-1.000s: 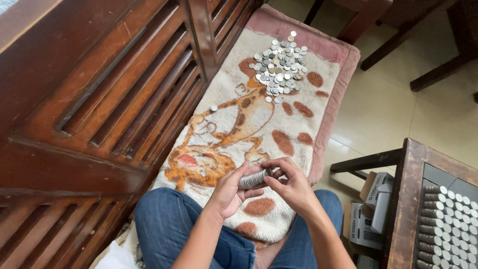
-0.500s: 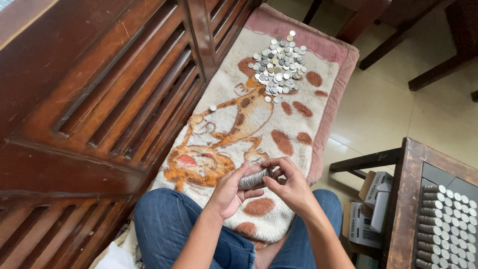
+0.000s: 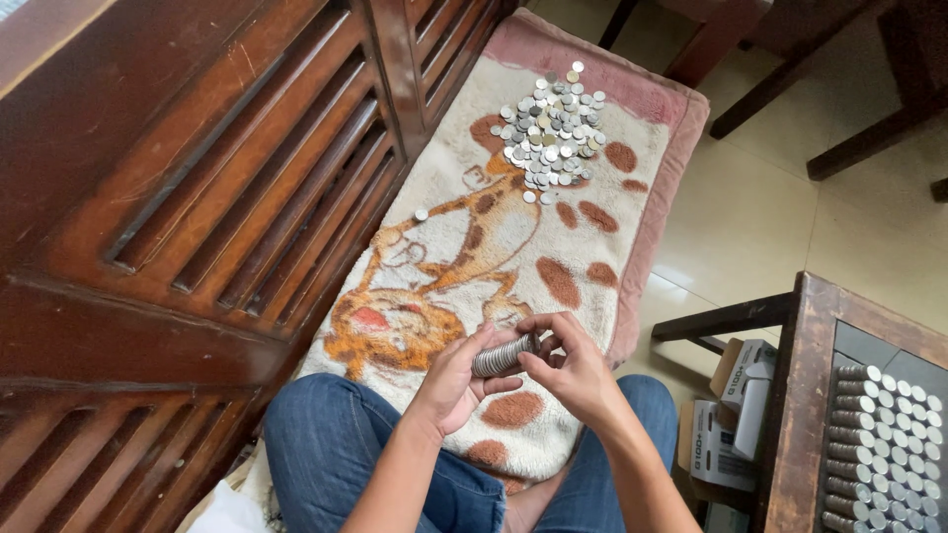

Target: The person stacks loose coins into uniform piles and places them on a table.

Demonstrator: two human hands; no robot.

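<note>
- Holding a roll of coins (image 3: 502,356) above the towel (image 3: 464,257), left hand (image 3: 456,380) cradles it, fingers closed around.
- Right hand (image 3: 573,370) pinches its end.
- Roll seems heavy, loose, slippery; squeeze both ends.

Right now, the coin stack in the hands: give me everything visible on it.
The coin stack is a short roll of silvery, metal-looking coins pressed face to face, ridged edges showing. It lies roughly horizontal, tilted slightly up to the right, held above the towel and the person's lap. The left hand cups it from below; the right hand pinches its right end. How many coins it holds cannot be told.
</note>
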